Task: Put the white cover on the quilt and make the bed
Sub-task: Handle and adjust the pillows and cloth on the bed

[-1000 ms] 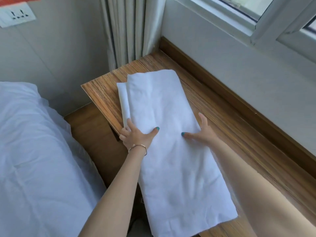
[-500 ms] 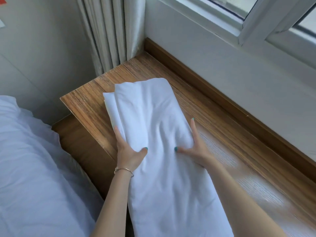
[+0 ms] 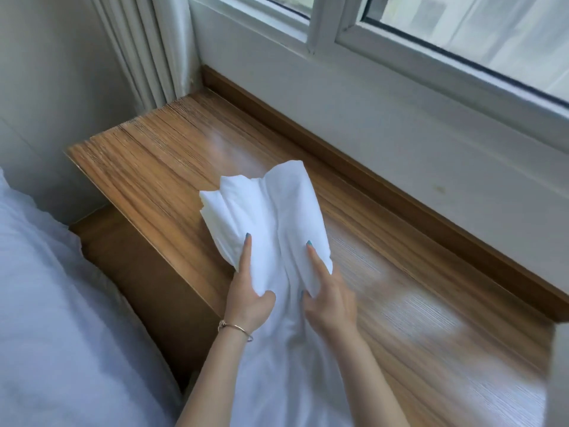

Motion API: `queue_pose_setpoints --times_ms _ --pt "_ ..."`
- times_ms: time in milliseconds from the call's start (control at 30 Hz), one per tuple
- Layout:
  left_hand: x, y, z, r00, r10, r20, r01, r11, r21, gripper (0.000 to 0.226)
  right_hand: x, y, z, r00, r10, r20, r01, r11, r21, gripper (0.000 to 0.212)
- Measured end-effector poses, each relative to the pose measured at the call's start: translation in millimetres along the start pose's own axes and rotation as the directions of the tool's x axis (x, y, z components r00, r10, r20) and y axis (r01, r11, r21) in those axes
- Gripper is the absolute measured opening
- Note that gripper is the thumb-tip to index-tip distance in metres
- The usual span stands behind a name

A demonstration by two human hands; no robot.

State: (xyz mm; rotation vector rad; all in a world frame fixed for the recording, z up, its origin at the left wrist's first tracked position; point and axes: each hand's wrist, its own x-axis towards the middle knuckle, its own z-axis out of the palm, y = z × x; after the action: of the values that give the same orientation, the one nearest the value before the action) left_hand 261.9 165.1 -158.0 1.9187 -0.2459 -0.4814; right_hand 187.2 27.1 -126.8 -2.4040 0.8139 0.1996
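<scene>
Pick-up step: left hand (image 3: 246,298) and right hand (image 3: 328,298) each clamp the folded white fabric cover (image 3: 271,211), raised off the wooden tabletop (image 3: 160,167) at frame centre; unfolding presumably next.

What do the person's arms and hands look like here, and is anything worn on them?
Both forearms are bare, with no sleeves in view. The left hand has a thin metal bangle at the wrist. The right hand wears nothing visible. The fingernails that show on both hands are painted teal.
</scene>
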Motion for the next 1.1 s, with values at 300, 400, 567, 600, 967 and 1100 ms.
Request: queue_pose_setpoints --times_ms 300,400,567,600,967,1100 --pt "-140.2 22.4 88.4 0.993 0.012 0.114 -0.023 0.995 0.093 0.101 -130.3 107.4 -47.4 0.994 -0.103 -0.037 0.105 0.992 0.070 0.090" --pt "-149.2 39.1 101.3 0.996 0.014 0.085 -0.022 0.995 0.096 0.099 -134.6 115.3 -66.9 0.991 -0.121 -0.059 0.122 0.992 0.010 0.091" --pt "-147.0 70.2 121.6 0.992 0.120 0.047 -0.126 0.977 0.173 0.098 -139.4 128.2 -98.0 0.981 -0.110 -0.160 0.116 0.993 0.030 0.090" --pt "-149.1 75.4 125.7 0.992 0.123 0.036 -0.128 0.972 0.197 0.098 -142.6 132.6 -102.8 0.979 -0.110 -0.170 0.120 0.992 0.049 0.089" --pt "-247.3 112.9 212.9 0.972 0.161 -0.171 -0.096 0.936 0.338 0.090 -206.6 235.8 -151.1 0.918 -0.330 -0.219 0.366 0.919 0.147 0.093" --pt "-338.8 118.7 277.9 0.916 0.179 -0.359 -0.086 0.961 0.262 0.091 -259.7 303.7 -178.7 0.865 -0.482 -0.140 0.494 0.867 0.071 0.090"
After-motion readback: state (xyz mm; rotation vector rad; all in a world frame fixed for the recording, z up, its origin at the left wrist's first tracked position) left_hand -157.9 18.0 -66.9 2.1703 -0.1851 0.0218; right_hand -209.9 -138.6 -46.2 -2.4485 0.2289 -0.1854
